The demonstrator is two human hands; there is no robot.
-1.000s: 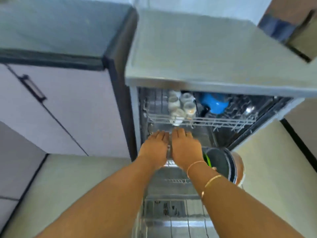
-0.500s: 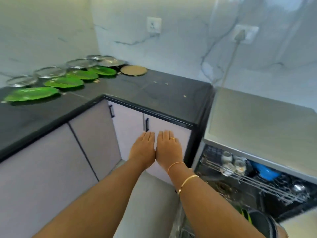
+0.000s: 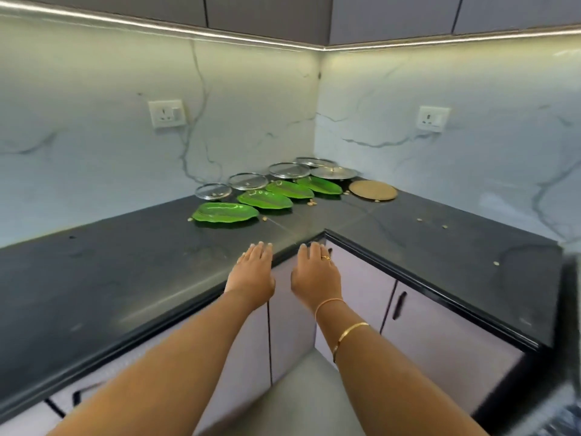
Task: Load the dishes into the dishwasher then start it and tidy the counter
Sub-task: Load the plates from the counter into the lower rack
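Observation:
Several green leaf-shaped plates lie in a row on the black L-shaped counter (image 3: 125, 262), the nearest one (image 3: 224, 212) at the front and the farthest (image 3: 319, 185) toward the corner. Behind them lie several glass lids (image 3: 248, 180), a steel plate (image 3: 333, 173) and a round tan mat (image 3: 373, 190). My left hand (image 3: 253, 275) and my right hand (image 3: 316, 275) reach forward side by side, palms down and fingers straight, over the counter's inner corner edge. Both hold nothing. The dishwasher is out of view except for a dark sliver at the lower right.
Small crumbs (image 3: 419, 219) dot the counter near the plates and on the right wing. Pale cabinet doors with black handles (image 3: 399, 305) stand below. Two wall sockets (image 3: 166, 113) sit on the marble backsplash. Wall cabinets hang overhead.
The view has swung up and left, from the open dishwasher racks to the counter corner. Both hands lifted away from the dishwasher and now spread slightly apart toward the counter edge.

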